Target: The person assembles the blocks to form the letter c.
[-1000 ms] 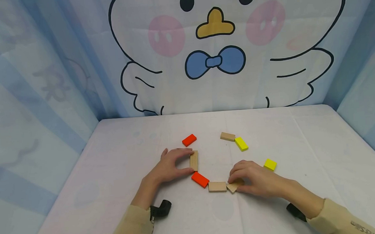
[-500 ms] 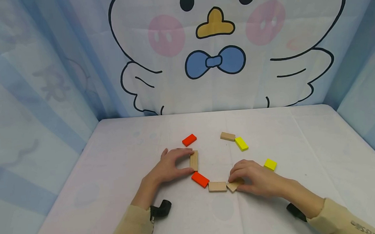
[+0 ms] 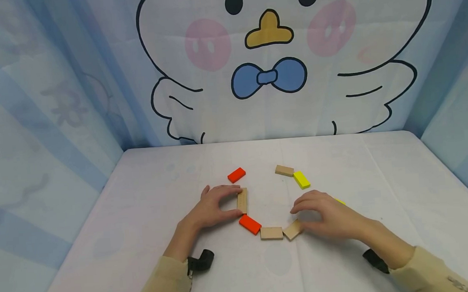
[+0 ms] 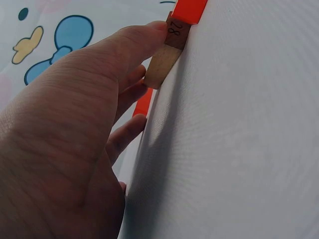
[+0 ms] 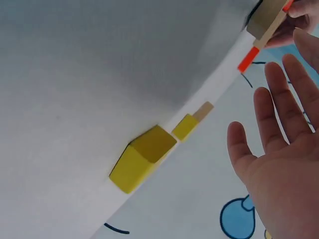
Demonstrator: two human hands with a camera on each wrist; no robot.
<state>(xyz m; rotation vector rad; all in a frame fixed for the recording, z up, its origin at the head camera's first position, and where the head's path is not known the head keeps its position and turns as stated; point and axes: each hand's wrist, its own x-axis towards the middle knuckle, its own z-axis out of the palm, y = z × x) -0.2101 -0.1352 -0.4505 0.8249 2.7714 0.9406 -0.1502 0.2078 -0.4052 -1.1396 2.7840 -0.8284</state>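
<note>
My left hand pinches a plain wooden block lengthwise between thumb and fingers. In the left wrist view the block's end bears the number 28. A red block sits at its near end, followed by a wooden block and another angled wooden block, forming a curve. Over that last block's right end hovers my right hand, thumb and fingers apart. In the right wrist view its fingers are spread with nothing between them. Behind this hand a yellow block is mostly hidden in the head view.
Farther back on the white-covered table lie a red block, a wooden block and a yellow block, the last two end to end. A printed cloth backdrop rises behind the table.
My right hand has let go of the angled wooden block and moved slightly up and to the right, covering most of the yellow block. The left hand stays put on its block.
</note>
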